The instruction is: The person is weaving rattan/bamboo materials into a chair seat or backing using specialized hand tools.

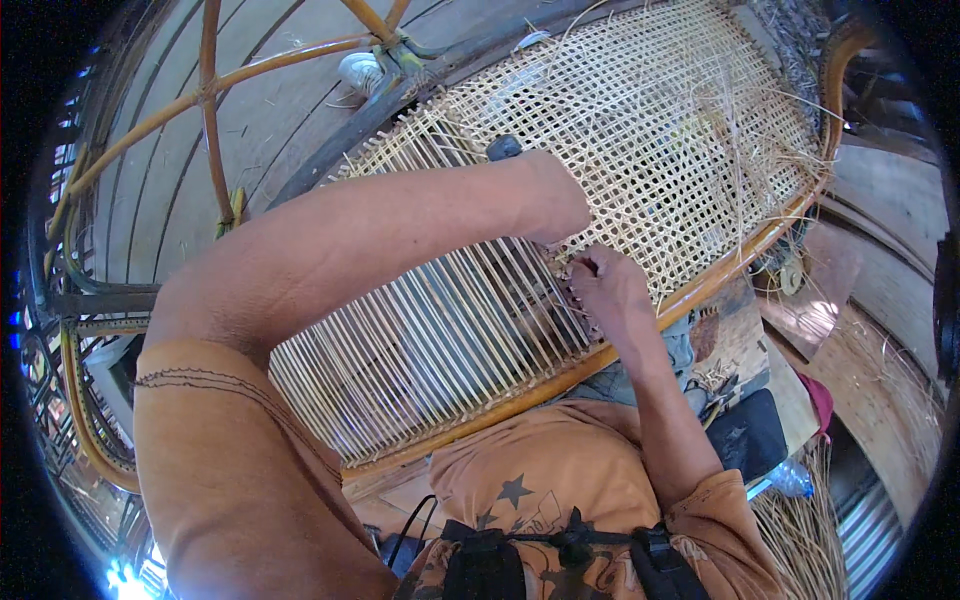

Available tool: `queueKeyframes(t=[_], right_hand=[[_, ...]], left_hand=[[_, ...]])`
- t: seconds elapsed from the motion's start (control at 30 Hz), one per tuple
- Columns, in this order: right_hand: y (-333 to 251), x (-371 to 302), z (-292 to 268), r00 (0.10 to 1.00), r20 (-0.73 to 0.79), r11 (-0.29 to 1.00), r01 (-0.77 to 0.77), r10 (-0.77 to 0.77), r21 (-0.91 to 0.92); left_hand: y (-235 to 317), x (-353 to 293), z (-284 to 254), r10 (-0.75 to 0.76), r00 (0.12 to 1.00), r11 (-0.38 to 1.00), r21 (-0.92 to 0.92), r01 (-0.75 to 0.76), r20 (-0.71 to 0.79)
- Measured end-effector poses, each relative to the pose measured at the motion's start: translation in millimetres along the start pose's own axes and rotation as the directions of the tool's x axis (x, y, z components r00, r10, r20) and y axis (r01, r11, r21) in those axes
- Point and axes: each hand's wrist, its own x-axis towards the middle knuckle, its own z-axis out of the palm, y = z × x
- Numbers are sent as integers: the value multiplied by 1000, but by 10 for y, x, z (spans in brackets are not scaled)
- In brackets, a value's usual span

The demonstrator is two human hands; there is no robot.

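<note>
Both the left hand (558,208) and the right hand (615,292) are at the cane panel (640,130), which lies just in front of the person. They are close together, at the border where the dense lattice on the right meets the parallel strands (430,335) on the left. The right thumb and forefinger are bent narrowly toward each other at this border; whether they hold a strand, I cannot tell. The left fingers are hidden under the hand, so their state I also cannot tell. A curved brown pole (725,275) edges the panel on the near side. A dark knob-like object (504,147) sits beside the left forearm. On the orange-brown shirt (575,440) is printed a dark star (514,489), with marks near it too small to read.
</note>
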Motion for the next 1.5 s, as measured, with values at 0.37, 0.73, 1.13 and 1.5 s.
queueKeyframes(t=[0.37, 0.73, 1.13, 1.5], right_hand=[[10, 357, 98, 994, 54, 993, 100, -97, -69], [-42, 363, 63, 975, 100, 979, 201, -197, -30], [22, 321, 33, 952, 65, 953, 301, -299, -20], [49, 111, -14, 946, 111, 934, 318, -303, -164]], left_hand=[[41, 67, -2, -231, 969, 949, -199, 245, 90], [8, -504, -23, -448, 894, 843, -327, 427, 13], [509, -208, 741, -929, 222, -86, -411, -908, -295], [471, -256, 618, -990, 75, -35, -307, -951, -118]])
